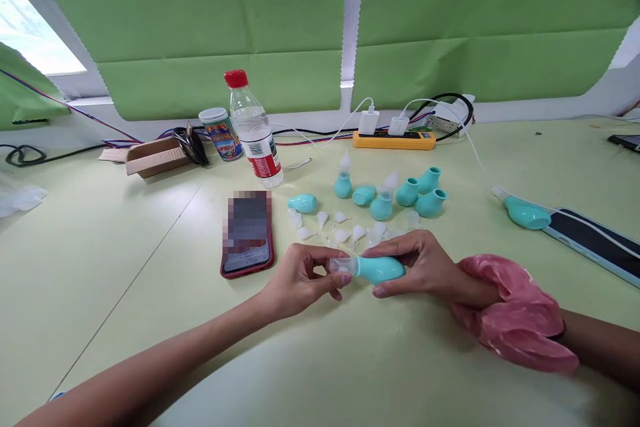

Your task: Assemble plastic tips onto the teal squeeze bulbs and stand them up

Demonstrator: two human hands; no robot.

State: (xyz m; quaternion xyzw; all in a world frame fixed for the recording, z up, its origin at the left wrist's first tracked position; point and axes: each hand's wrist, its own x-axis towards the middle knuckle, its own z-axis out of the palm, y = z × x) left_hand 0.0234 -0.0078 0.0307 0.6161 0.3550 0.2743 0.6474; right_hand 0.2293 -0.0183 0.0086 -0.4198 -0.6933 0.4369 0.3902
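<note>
Between my hands lies a teal rubber bulb [383, 270] with a clear plastic piece [344, 265] at its left end, like a small nasal aspirator. My left hand [303, 278] pinches the clear piece between thumb and fingers. Wrapped round the bulb is my right hand [425, 267], with a pink scrunchie [515, 313] on its wrist. Just beyond them are scattered small clear and white tips [343, 235]. Behind those stand bulbs with tips fitted, such as an upright teal bulb [343, 185], and several bare ones, including an open-necked bulb [431, 203].
A phone in a red case [247, 233] lies to the left, a water bottle [257, 137] and a can [221, 135] behind it. An orange power strip [394, 140] with chargers sits at the back. At right, another teal bulb [527, 213] touches a dark phone [595, 243] under a white cable.
</note>
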